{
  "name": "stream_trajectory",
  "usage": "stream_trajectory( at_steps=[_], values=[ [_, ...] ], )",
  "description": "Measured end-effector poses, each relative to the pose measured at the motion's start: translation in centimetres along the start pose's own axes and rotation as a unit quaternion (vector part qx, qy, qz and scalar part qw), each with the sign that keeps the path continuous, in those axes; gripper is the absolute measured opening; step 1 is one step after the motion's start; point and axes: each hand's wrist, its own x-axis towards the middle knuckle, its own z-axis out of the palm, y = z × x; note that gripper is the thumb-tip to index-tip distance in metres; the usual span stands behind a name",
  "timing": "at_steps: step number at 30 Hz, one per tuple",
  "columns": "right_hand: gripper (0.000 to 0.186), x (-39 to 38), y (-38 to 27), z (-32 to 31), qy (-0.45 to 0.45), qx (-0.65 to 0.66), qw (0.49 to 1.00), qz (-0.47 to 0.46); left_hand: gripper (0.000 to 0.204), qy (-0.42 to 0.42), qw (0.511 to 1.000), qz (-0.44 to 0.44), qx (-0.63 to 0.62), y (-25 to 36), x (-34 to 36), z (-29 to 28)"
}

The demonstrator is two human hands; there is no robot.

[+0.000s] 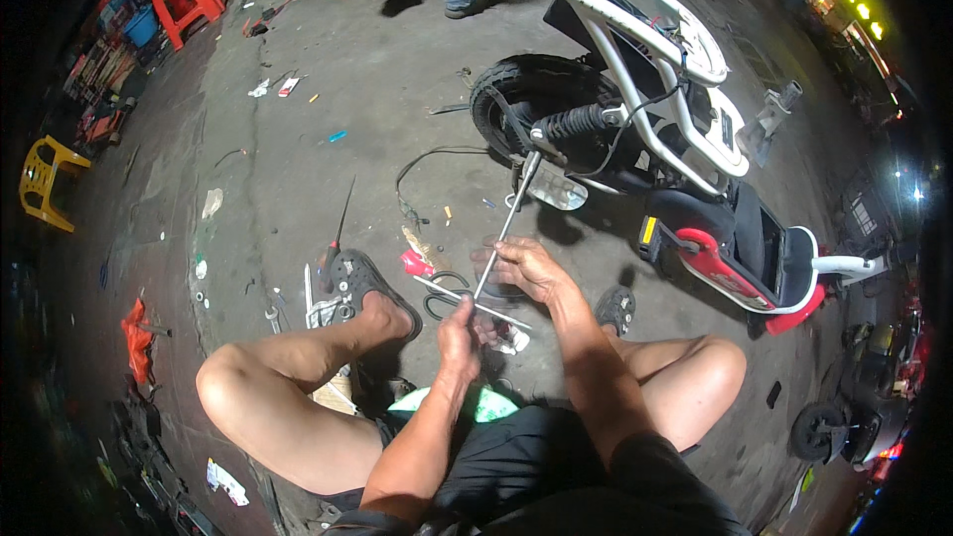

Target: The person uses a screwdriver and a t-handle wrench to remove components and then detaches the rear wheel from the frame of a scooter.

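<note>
Left hand (458, 339): gripping T-handle wrench (510, 213) by its crossbar
Right hand (534, 272): curled around its rod
Bike wheel (521, 89): beyond both hands

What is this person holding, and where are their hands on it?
A T-shaped metal wrench. The left hand holds it at the crossbar, near where the shaft joins; the right hand holds the shaft farther along.

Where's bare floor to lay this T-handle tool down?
Bare floor shows between the screwdriver and looping black cable, and farther left, between the yellow stool and white scrap. Crowded: beside your left shoe, among metal tools, and around the red packet.
</note>
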Motion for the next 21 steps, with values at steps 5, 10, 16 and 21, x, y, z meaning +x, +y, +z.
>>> stream_trajectory(
  at_steps=[5,10,16,21],
  values=[
    [0.025,0.2,0.5,0.1,0.038,-0.062,0.997,-0.019,0.042,-0.016,0.986,-0.097,-0.138,-0.8,0.1,-0.3],
    [0.036,0.4,0.9,1.1,0.146,-0.131,0.979,-0.054,0.044,0.097,0.791,0.425,0.43,-2.4,-1.3,-1.3],
    [0.039,0.4,0.4,2.2,0.201,-0.191,0.958,-0.07,0.058,0.112,0.65,0.491,0.57,-1.8,-0.9,-1.6],
    [0.04,0.5,0.2,2.2,0.174,-0.19,0.964,-0.062,0.028,0.044,0.866,0.258,0.425,-1.3,0.2,-1.2]
  ],
)
